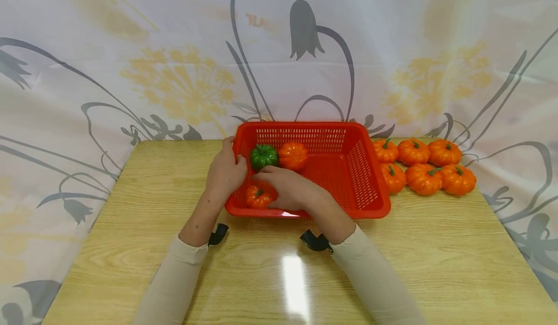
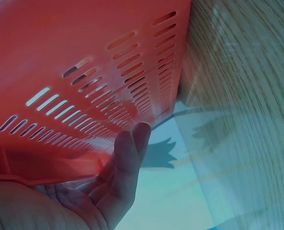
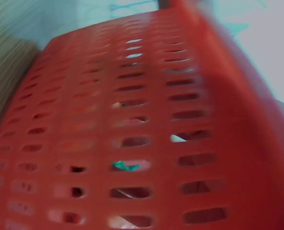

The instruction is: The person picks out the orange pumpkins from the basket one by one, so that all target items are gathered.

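A red plastic basket (image 1: 335,170) with slotted walls stands on the table. My left hand (image 1: 224,170) grips its left rim; in the left wrist view, the fingers (image 2: 125,167) lie along the outside of the slotted wall. Reaching over the front rim, my right hand (image 1: 292,189) holds a small orange pumpkin (image 1: 258,197) in the front left corner, fingers behind it and thumb in front. Behind this hand sit a green pumpkin (image 1: 263,157) and another orange pumpkin (image 1: 293,156). In the right wrist view the basket wall (image 3: 132,110) hides the hand.
To the right of the basket, several orange pumpkins (image 1: 424,178) stand in two rows on the wooden table (image 1: 165,170). A flower-patterned curtain (image 1: 279,49) hangs behind the table and along its sides. Black straps (image 1: 315,241) hang at both wrists.
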Motion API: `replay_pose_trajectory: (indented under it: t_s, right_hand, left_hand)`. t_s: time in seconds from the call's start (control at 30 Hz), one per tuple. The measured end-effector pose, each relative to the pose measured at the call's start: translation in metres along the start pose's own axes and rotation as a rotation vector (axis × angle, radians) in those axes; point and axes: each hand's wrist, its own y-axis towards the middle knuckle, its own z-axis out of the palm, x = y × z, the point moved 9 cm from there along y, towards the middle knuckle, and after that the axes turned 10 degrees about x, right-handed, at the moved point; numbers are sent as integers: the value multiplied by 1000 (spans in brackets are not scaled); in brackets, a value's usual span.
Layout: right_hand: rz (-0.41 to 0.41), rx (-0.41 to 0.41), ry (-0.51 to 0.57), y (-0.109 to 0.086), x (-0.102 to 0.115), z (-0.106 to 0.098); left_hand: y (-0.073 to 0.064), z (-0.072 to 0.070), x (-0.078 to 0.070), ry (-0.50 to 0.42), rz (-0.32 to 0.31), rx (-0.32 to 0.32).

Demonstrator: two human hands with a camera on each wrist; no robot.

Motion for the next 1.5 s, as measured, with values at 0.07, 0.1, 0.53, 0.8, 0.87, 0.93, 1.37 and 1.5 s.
replay_pose_trajectory:
  t_s: [0.07, 0.1, 0.53, 0.8, 0.87, 0.93, 1.37, 1.5]
  right_hand:
    - [14, 10, 5, 2, -2, 2]
    - [23, 14, 5, 2, -3, 3]
    - [159, 23, 19, 2, -18, 6]
    - [242, 15, 12, -2, -26, 5]
    - [254, 14, 13, -4, -28, 5]
    - [263, 15, 24, -5, -29, 5]
    - [286, -121, 129, -32, -52, -6]
    - [293, -164, 134, -42, -61, -9]
  left_hand:
    - [1, 0, -1, 1, 3, -3]
    - [1, 0, -1, 1, 4, -4]
    - [0, 0, 2, -6, -4, -6]
    - [0, -1, 1, -5, -3, -12]
    - [0, 0, 1, -7, -5, -12]
    - [0, 0, 1, -8, -9, -11]
    - [-2, -3, -2, 30, 2, -12]
    - [-2, -3, -2, 36, 1, -13]
